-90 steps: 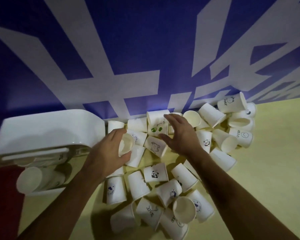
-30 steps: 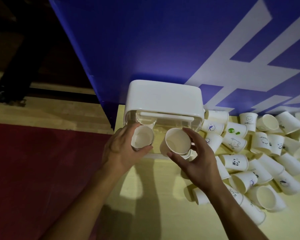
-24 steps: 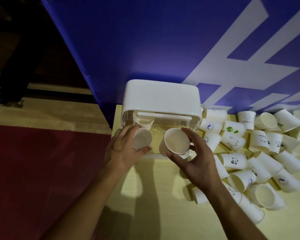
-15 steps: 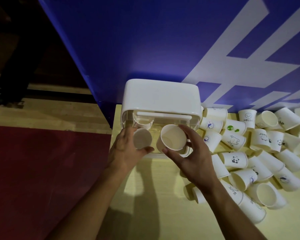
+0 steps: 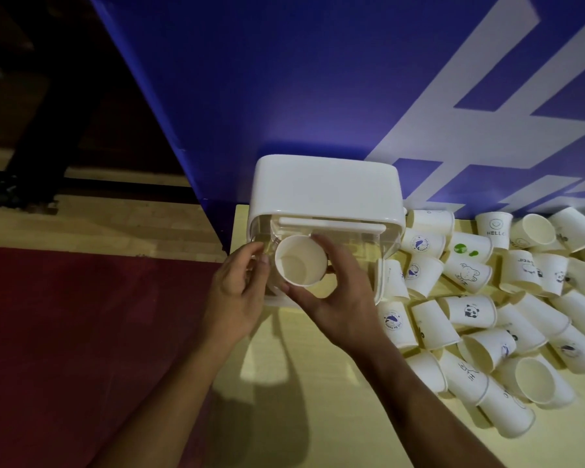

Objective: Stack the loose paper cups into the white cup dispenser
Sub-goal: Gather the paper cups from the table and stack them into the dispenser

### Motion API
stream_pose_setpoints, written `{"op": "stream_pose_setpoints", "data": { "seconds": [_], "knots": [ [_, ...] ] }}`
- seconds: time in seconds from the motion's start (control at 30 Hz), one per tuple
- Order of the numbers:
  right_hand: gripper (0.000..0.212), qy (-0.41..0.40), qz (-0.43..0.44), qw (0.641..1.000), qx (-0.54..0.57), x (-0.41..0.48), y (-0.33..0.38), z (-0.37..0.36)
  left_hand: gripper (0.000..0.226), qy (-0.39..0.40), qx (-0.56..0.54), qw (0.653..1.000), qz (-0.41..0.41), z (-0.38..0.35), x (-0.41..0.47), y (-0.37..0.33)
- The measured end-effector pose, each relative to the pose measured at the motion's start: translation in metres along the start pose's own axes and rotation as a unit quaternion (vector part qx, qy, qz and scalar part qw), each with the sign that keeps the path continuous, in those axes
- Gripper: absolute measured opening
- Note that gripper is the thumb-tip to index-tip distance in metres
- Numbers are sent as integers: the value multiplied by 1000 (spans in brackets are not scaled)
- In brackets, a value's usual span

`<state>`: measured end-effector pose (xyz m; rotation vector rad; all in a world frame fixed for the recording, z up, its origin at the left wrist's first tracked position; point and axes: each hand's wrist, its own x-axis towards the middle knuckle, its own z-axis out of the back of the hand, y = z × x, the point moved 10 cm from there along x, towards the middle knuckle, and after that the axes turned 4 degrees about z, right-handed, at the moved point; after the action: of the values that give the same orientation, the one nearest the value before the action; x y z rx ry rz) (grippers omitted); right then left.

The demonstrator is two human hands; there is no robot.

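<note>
Head view has your right hand [image 5: 338, 298] reaching forward from the lower right, forearm angled up and to the left, palm turned down. Its thumb and fingers are curled around a cup [image 5: 300, 265], which faces you mouth-first so you look straight into it. The cup sits at the open front of the dispenser [image 5: 325, 187], toward its left side.

Your left hand [image 5: 238, 295] comes in from the lower left, forearm running up and to the right. Its fingers are bent and close together, with the fingertips [image 5: 262, 261] just beside the cup's left rim at the dispenser's clear front wall. You cannot tell from here whether that hand grips anything; no second cup shows in it.

The dispenser stands on the table [image 5: 318, 383] with its back against the blue wall [image 5: 284, 79], white lid on top and a clear body below.

To its right lies the pile [image 5: 487, 309] of loose cups, most on their sides, some printed with a panda, a smiley or green dots. The nearest ones touch the dispenser's right side.
</note>
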<state>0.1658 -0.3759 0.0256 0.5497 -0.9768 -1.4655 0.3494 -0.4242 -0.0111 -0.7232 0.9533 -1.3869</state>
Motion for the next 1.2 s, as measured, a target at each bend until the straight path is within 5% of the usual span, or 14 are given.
{"op": "stream_pose_setpoints", "data": {
  "seconds": [0.27,0.77,1.2],
  "knots": [
    [80,4,-26,1000,-12,2,-12,-13,28,45,-53,996,48,-13,3,-8],
    [86,87,-60,994,-33,-5,-57,-45,32,81,15,994,69,-39,10,15],
    [78,95,-88,990,58,1,-68,-50,34,20,50,998,38,-32,11,21]
  ]
}}
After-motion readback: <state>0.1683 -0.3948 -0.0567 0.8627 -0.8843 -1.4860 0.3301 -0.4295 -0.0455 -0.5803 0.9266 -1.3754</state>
